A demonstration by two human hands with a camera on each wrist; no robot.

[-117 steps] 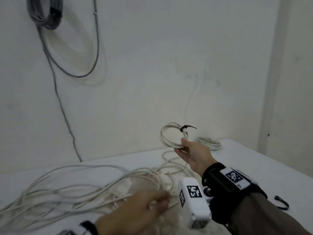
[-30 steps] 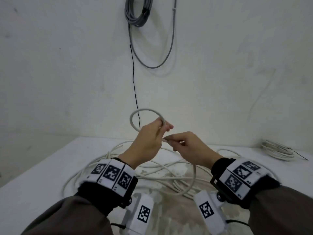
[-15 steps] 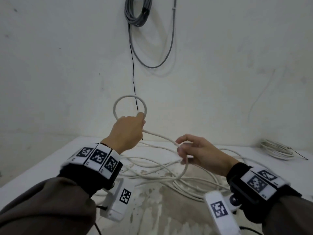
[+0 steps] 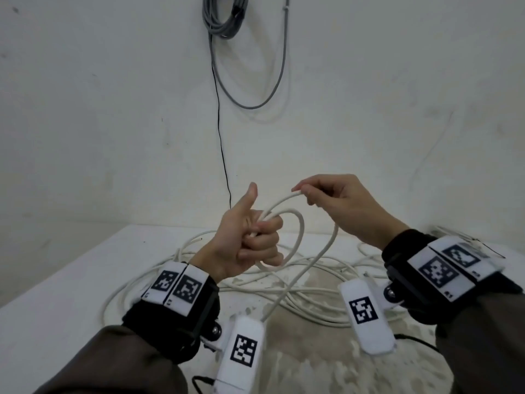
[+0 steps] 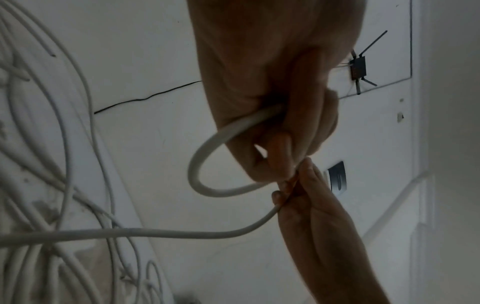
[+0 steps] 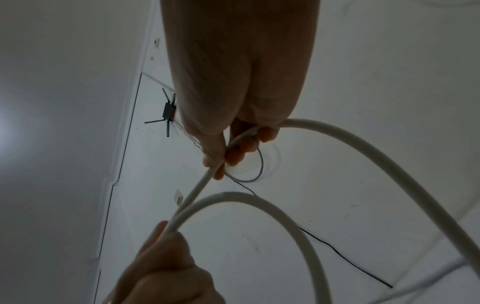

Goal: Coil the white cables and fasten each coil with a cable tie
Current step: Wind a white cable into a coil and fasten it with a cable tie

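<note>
Head view: white cable (image 4: 298, 237), perhaps one loop, in left hand (image 4: 250, 243).

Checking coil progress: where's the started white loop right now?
Head view, centre: the white loop is held above the table in the left hand, with the right hand pinching the cable's next stretch.

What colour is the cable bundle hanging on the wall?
Grey; the cable bundle shows best in the head view, hanging above the hands.

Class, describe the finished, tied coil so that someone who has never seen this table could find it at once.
Start at the white table against the wall and follow its back edge to the far right. There, behind the right hand's wristband, lies a small flat coil. Unlike the loose tangle mid-table, it is neatly wound.
</note>
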